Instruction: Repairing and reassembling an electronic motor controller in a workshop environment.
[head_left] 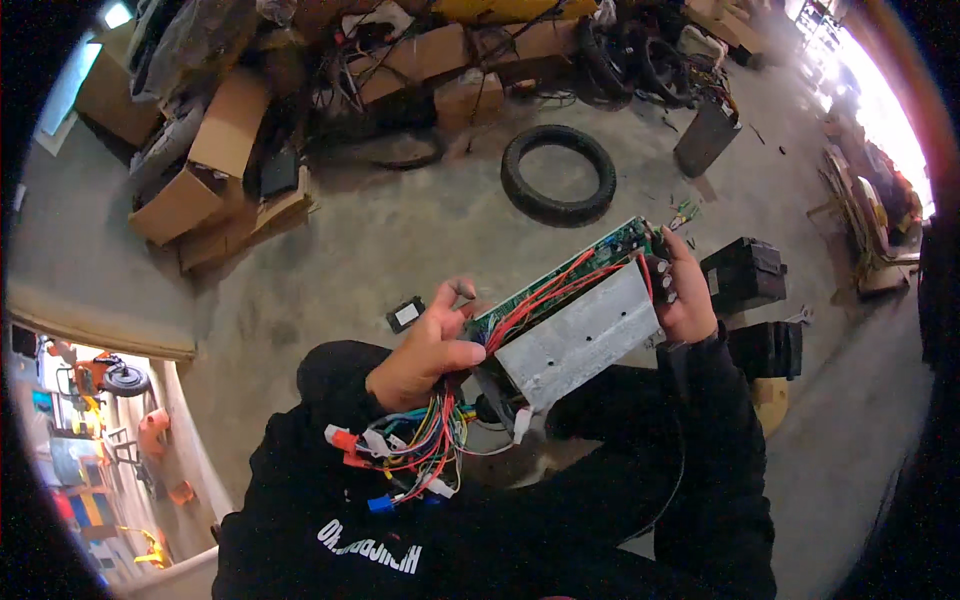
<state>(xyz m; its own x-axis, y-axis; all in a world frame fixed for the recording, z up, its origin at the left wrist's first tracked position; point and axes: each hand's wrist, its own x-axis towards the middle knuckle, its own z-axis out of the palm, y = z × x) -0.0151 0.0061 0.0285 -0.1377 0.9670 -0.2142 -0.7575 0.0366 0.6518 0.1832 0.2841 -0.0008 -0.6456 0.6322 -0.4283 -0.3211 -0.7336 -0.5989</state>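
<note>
A motor controller (pixel 580 335) is held tilted above my lap, its right end higher than its left. Its grey metal plate faces me, and a green circuit board with red wires runs along the far side. My left hand (pixel 432 348) grips the left end, thumb on the near side by the wires. Around the right end, my right hand (pixel 688 295) is closed, its fingers partly hidden behind the unit. A bundle of coloured wires (pixel 440 430) hangs from the left end over my sleeve, tipped with white, red and blue connectors (pixel 382 504).
A black tyre (pixel 558 175) lies on the concrete floor ahead. Black battery-like boxes (pixel 745 272) stand at my right, and a small black box (pixel 405 314) with a white label lies to the left. Cardboard boxes (pixel 230 125) and clutter line the far wall. A chair (pixel 865 215) stands far right.
</note>
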